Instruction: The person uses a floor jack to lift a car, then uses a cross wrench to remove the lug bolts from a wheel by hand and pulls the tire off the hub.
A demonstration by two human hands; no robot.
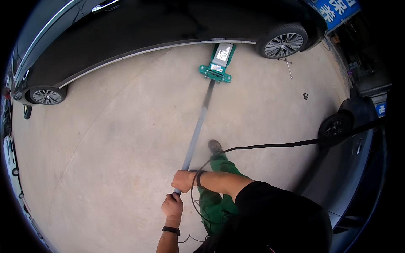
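A green floor jack (215, 74) lies partly under the side of a black car (160, 21), near one of its wheels. From the jack a long grey handle (196, 137) slants back toward me. My left hand (172, 205) is wrapped round the handle's near end. Just above it, my right hand (183, 181) also closes on the handle, its arm reaching across from the right. Whether the jack's saddle touches the car is hidden under the sill.
A wheel wrench (288, 68) hangs at the hub of the nearer wheel (283, 44). Small dark pieces (306, 96) lie on the concrete floor. A black cable (274, 145) crosses from the right, in front of another car (337, 168). My shoe (214, 146) is beside the handle.
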